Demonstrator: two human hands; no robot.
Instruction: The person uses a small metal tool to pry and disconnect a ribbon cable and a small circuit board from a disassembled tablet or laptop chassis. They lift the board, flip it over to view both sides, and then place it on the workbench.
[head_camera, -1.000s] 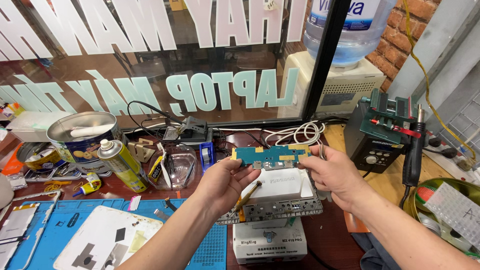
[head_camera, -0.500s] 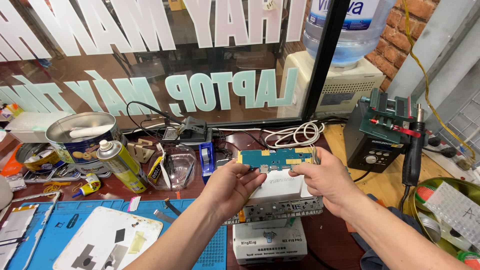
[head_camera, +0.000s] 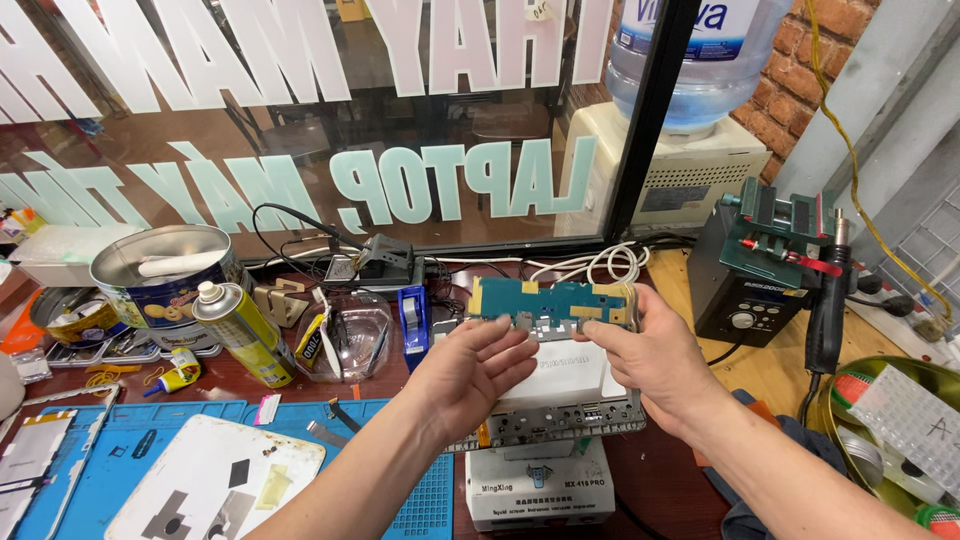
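A long teal circuit board (head_camera: 545, 303) with yellow patches is held up level in front of me. My right hand (head_camera: 650, 360) pinches its right end between thumb and fingers. My left hand (head_camera: 470, 370) is palm up with spread fingers, its fingertips touching the board's lower edge near the left half. Below both hands a grey metal device frame with a white panel (head_camera: 565, 395) lies on a white box-shaped machine (head_camera: 540, 485).
A blue work mat (head_camera: 110, 460) carries a white device back cover (head_camera: 215, 480) at lower left. A yellow spray can (head_camera: 240, 332), a round tin (head_camera: 165, 275), a clear bowl (head_camera: 350, 335) and a hot-air station (head_camera: 765, 265) with its handle stand around. A glass window is behind.
The board has shifted slightly left and lower. My left hand has opened from a pinch on the board's left end into a flat, palm-up position under it.
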